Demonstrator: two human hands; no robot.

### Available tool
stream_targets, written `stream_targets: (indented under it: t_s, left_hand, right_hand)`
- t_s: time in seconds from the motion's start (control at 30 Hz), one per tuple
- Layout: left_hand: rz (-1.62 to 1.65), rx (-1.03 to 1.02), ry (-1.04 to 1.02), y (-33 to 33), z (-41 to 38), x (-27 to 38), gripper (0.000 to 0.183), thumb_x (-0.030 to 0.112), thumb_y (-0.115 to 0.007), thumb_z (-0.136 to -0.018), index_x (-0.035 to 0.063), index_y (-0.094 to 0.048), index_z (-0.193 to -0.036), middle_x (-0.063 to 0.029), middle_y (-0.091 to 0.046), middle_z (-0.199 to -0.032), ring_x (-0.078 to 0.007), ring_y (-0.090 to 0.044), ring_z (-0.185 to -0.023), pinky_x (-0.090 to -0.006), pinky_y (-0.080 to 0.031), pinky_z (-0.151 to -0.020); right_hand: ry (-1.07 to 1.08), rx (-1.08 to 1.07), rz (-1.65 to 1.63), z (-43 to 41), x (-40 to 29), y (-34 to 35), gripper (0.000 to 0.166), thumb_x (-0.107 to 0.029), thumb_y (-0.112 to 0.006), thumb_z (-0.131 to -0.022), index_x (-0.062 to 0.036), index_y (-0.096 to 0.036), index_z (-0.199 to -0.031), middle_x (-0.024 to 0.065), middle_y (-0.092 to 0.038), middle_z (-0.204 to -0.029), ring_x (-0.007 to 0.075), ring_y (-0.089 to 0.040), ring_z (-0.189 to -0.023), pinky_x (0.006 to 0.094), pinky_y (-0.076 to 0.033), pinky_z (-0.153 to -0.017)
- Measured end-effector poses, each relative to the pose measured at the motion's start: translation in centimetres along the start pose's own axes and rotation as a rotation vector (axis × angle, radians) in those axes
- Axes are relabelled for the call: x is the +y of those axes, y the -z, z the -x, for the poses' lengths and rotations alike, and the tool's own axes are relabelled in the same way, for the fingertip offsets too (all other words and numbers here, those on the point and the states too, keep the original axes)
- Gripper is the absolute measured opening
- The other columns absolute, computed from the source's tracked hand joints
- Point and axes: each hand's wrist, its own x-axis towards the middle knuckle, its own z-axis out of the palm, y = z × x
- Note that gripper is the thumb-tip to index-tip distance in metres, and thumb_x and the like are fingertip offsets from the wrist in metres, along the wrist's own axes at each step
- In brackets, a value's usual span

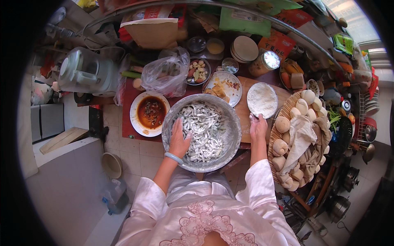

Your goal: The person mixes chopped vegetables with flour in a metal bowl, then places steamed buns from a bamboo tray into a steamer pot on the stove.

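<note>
A large metal basin sits at the front edge of the table, holding pale strips of food coated in white flour. My left hand, with a pale bangle at the wrist, reaches over the basin's left rim, its fingers apart against the strips. To the right, my right hand grips the near rim of a round dish of white flour; some fingertips are hidden at the dish. Flour dusts both hands. Beneath the dish lies a wooden board.
Left of the basin stands a white plate of dark sauce. Behind are a food-smeared plate, a plastic bag and a bowl of garlic cloves. A woven tray of steamed buns, partly under cloth, borders the right side.
</note>
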Motion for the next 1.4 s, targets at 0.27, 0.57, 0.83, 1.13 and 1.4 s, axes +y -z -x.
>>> stream_targets:
  t_s: [0.27, 0.57, 0.83, 1.13, 1.4]
  left_hand:
    - [0.120, -0.039, 0.159, 0.8, -0.5, -1.5, 0.080, 0.023, -0.067, -0.084, -0.0097, -0.022, -0.142, -0.0298, -0.034, -0.142, -0.0395, -0.033, -0.134, -0.0398, -0.025, -0.112]
    - [0.226, -0.152, 0.219, -1.1, -5.0, -2.8, 0.097, 0.032, -0.083, -0.068, -0.0030, -0.029, -0.140, -0.0211, -0.050, -0.132, -0.0287, -0.049, -0.122, -0.0347, -0.036, -0.105]
    - [0.794, -0.370, 0.281, 1.8, -2.6, -2.9, 0.076, 0.015, -0.082, -0.068, 0.0017, -0.043, -0.131, -0.0088, -0.058, -0.120, -0.0174, -0.055, -0.108, -0.0318, -0.044, -0.095]
    - [0.311, -0.262, -0.067, 6.2, 1.3, -1.1, 0.065, 0.002, -0.057, -0.078, -0.0026, -0.036, -0.139, -0.0257, -0.039, -0.141, -0.0351, -0.037, -0.133, -0.0375, -0.027, -0.111]
    - [0.215, -0.184, 0.196, 0.0, -3.0, -4.7, 0.101, 0.028, -0.082, -0.065, -0.0049, -0.025, -0.141, -0.0289, -0.040, -0.137, -0.0393, -0.037, -0.131, -0.0400, -0.030, -0.110]
  right_hand:
    - [0.441, -0.085, 0.760, 13.5, 1.0, -4.0, 0.037, -0.019, -0.056, -0.093, 0.0027, -0.051, -0.122, 0.0129, -0.058, -0.110, 0.0206, -0.056, -0.102, 0.0331, -0.045, -0.089]
    - [-0.195, -0.507, 0.744, 8.7, 12.0, -8.4, 0.062, -0.045, -0.051, -0.093, 0.0004, -0.045, -0.135, 0.0173, -0.052, -0.131, 0.0245, -0.049, -0.118, 0.0323, -0.036, -0.101]
    - [-0.422, -0.529, 0.597, 14.6, 8.8, -8.9, 0.042, -0.033, -0.051, -0.095, -0.0057, -0.052, -0.127, 0.0069, -0.059, -0.119, 0.0155, -0.056, -0.107, 0.0312, -0.044, -0.091]
    - [0.066, -0.620, 1.033, 18.2, 5.3, -9.8, 0.046, -0.020, -0.049, -0.093, 0.0031, -0.047, -0.132, 0.0218, -0.057, -0.124, 0.0283, -0.057, -0.112, 0.0349, -0.041, -0.098]
    - [0.303, -0.641, 1.249, 9.7, 12.5, -8.5, 0.050, -0.034, -0.048, -0.094, 0.0047, -0.052, -0.126, 0.0237, -0.055, -0.126, 0.0339, -0.052, -0.119, 0.0364, -0.038, -0.101]
